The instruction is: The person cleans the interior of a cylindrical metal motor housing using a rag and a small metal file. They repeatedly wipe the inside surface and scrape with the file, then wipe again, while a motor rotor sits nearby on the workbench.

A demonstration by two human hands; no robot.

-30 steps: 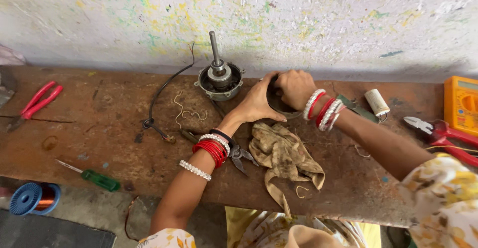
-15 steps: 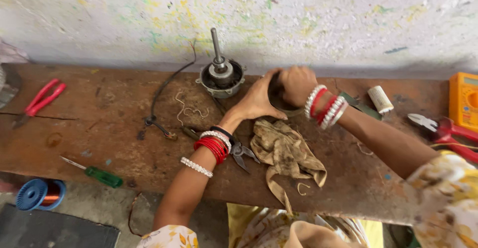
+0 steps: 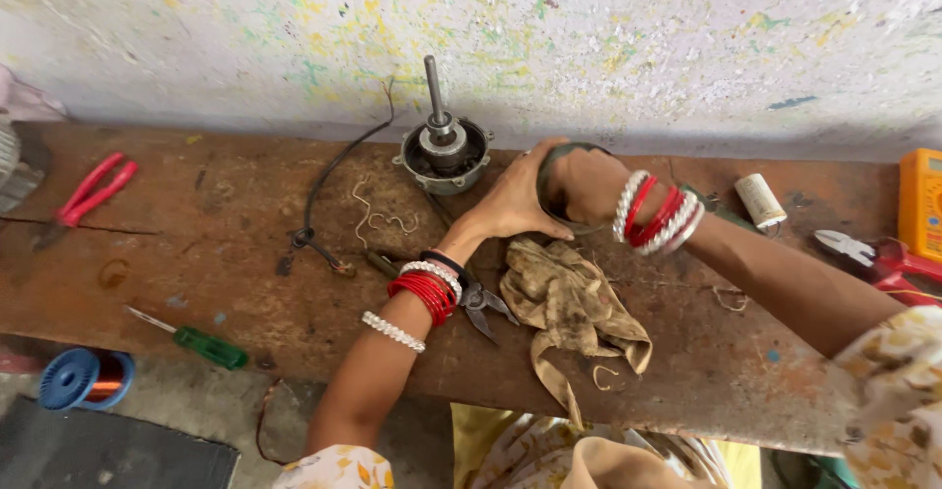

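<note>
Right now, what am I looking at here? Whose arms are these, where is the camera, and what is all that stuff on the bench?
There is no machine here: these are a person's own two arms, filmed by a camera worn on the head and looking down. Both hands meet at a dark round part on a rusty workbench. The left hand cups its side, and the right hand grips it from the other side. Just behind stands a small motor with an upright shaft. In front lies a dirty rag. Around them are red pliers, a green screwdriver, a black cable, a yellow meter and, off the bench, a blue spool of copper wire.
</note>
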